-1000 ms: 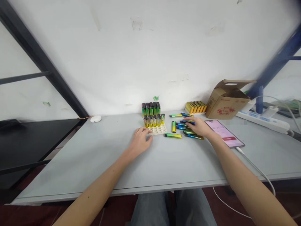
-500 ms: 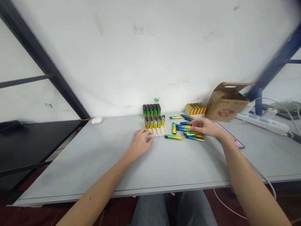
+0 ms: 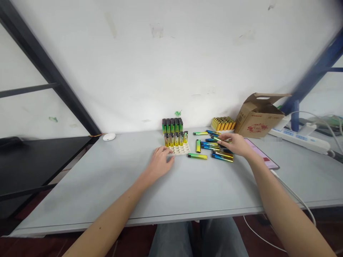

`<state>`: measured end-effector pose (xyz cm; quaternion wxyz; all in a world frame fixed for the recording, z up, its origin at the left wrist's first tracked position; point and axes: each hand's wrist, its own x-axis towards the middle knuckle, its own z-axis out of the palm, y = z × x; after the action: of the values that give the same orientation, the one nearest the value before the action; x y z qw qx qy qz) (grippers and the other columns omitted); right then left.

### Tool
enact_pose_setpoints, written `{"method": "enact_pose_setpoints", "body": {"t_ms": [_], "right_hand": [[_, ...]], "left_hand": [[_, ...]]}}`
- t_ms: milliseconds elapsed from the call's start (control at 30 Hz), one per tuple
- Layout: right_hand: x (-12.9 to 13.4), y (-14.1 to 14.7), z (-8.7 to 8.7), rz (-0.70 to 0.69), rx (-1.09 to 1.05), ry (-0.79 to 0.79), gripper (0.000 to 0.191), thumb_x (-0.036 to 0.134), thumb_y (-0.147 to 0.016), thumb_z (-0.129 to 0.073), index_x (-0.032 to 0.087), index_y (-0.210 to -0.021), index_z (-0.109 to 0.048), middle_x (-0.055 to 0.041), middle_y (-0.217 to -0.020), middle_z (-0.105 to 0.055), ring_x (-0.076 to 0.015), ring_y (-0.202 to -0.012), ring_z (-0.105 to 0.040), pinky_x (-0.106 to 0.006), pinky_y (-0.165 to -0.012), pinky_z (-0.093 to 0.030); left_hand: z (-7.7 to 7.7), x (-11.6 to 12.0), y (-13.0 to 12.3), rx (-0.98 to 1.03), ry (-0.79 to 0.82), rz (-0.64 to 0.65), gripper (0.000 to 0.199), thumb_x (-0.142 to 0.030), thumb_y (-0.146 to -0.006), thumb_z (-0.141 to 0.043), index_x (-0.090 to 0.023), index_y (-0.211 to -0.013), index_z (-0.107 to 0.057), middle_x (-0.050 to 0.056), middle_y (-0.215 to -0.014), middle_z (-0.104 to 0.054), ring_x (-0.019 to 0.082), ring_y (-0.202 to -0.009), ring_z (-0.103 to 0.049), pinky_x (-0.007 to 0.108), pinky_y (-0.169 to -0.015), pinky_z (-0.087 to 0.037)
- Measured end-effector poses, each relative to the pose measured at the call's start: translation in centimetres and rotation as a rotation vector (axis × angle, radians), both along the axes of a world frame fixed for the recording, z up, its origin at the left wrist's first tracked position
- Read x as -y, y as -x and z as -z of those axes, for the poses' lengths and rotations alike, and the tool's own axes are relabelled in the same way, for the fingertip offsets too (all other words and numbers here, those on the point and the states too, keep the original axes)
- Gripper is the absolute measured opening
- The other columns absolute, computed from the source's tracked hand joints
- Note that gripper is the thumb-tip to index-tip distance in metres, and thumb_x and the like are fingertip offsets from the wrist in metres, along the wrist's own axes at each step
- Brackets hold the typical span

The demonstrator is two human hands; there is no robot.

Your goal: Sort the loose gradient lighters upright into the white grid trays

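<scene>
Head camera, looking down at a grey table (image 3: 80, 192): the left hand (image 3: 160, 159) rests with fingers loosely curled against the corner of a cream holder tray (image 3: 180, 150) carrying a row of upright lighters (image 3: 174, 139). The right hand (image 3: 235, 144) pinches a green-and-yellow lighter (image 3: 222, 140) between thumb and fingers, just above loose scattered lighters (image 3: 211, 146), beside a pink-screened phone (image 3: 264, 157).

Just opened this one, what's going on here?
A person sits at a grey table. Their right hand has its fingers on a lighter among loose gradient lighters. Their left hand rests against a cream holder with upright lighters standing in its back row.
</scene>
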<state>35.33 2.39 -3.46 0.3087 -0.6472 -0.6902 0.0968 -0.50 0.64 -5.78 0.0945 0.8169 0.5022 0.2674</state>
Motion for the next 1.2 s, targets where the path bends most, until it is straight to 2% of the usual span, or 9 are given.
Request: {"method": "enact_pose_setpoints", "body": {"t_ms": [200,367,467,567,800,933,1033,1100,1200], "right_hand": [[-0.7,0.4,1.3,-0.032,0.095,-0.052,0.031,0.041,-0.076,-0.058,0.02,-0.094,-0.07,-0.0065,-0.099,-0.072,-0.0268,-0.094,-0.065,-0.041,-0.086,-0.048],[-0.1,0.3,0.4,-0.15,0.15,-0.08,0.03,0.047,-0.075,-0.061,0.022,-0.087,-0.072,-0.0071,-0.104,-0.068,-0.0292,-0.104,-0.059,-0.045,-0.093,-0.043],[0.6,-0.3,-0.2,-0.168,0.225,-0.011,0.026,0.05,-0.069,-0.067,0.026,-0.072,-0.074,-0.0063,-0.114,-0.064,-0.0336,-0.12,-0.048,-0.049,-0.102,-0.035],[1.0,-0.7,-0.1,-0.165,0.294,0.11,0.024,0.052,-0.067,-0.068,0.03,-0.071,-0.076,-0.0044,-0.123,-0.061,-0.0371,-0.131,-0.036,-0.053,-0.104,-0.031],[1.3,0.0,-0.5,-0.208,0.294,0.162,0.026,0.053,-0.068,-0.067,0.029,-0.068,-0.075,-0.0015,-0.131,-0.056,-0.0382,-0.138,-0.025,-0.055,-0.107,-0.026],[1.9,1.5,-1.8,-0.214,0.084,0.078,0.03,0.054,-0.072,-0.065,0.024,-0.071,-0.069,-0.0048,-0.124,-0.059,-0.0334,-0.126,-0.043,-0.048,-0.105,-0.033],[2.2,3.5,-2.0,-0.283,-0.205,0.087,0.035,0.057,-0.077,-0.061,0.022,-0.082,-0.063,-0.007,-0.102,-0.066,-0.0279,-0.103,-0.059,-0.042,-0.093,-0.044],[2.1,5.0,-1.7,-0.35,-0.436,0.121,0.039,0.057,-0.077,-0.061,0.021,-0.092,-0.058,-0.0072,-0.093,-0.066,-0.0241,-0.089,-0.062,-0.038,-0.082,-0.05],[1.7,6.9,-1.1,-0.437,-0.663,0.11,0.038,0.054,-0.081,-0.058,0.022,-0.101,-0.054,-0.0046,-0.093,-0.061,-0.0192,-0.087,-0.06,-0.035,-0.082,-0.049]], "left_hand": [[-0.2,0.1,-0.1,-0.004,0.009,-0.007,0.02,-0.029,-0.085,-0.049,-0.021,-0.099,-0.061,0.006,-0.11,-0.057,0.024,-0.112,-0.049,0.041,-0.1,-0.039],[-0.5,0.2,0.0,-0.001,0.028,-0.008,0.02,-0.028,-0.085,-0.05,-0.021,-0.099,-0.062,0.007,-0.111,-0.057,0.025,-0.113,-0.049,0.041,-0.099,-0.039],[-0.5,0.3,0.0,0.008,0.017,-0.007,0.019,-0.028,-0.085,-0.051,-0.021,-0.099,-0.062,0.007,-0.109,-0.057,0.025,-0.113,-0.05,0.041,-0.099,-0.04],[-0.5,0.5,0.0,0.015,0.019,-0.011,0.018,-0.028,-0.085,-0.051,-0.021,-0.098,-0.062,0.007,-0.109,-0.057,0.025,-0.113,-0.05,0.042,-0.098,-0.04],[-0.8,0.6,-0.1,0.015,0.047,-0.019,0.019,-0.028,-0.086,-0.051,-0.02,-0.099,-0.062,0.008,-0.111,-0.057,0.025,-0.114,-0.048,0.042,-0.099,-0.04],[-0.9,0.6,-0.1,0.006,0.041,-0.017,0.019,-0.027,-0.085,-0.051,-0.02,-0.099,-0.062,0.008,-0.11,-0.057,0.025,-0.114,-0.049,0.042,-0.099,-0.04],[-0.8,0.6,-0.1,0.012,0.035,-0.014,0.018,-0.027,-0.085,-0.052,-0.02,-0.099,-0.062,0.008,-0.111,-0.057,0.025,-0.113,-0.049,0.041,-0.098,-0.04],[-0.7,0.5,0.0,0.016,0.033,-0.009,0.019,-0.027,-0.085,-0.051,-0.021,-0.099,-0.062,0.008,-0.111,-0.057,0.025,-0.113,-0.049,0.041,-0.098,-0.04],[-0.7,0.4,0.0,0.014,0.035,-0.011,0.019,-0.027,-0.085,-0.051,-0.021,-0.099,-0.062,0.008,-0.11,-0.057,0.025,-0.113,-0.049,0.042,-0.098,-0.04]]}}
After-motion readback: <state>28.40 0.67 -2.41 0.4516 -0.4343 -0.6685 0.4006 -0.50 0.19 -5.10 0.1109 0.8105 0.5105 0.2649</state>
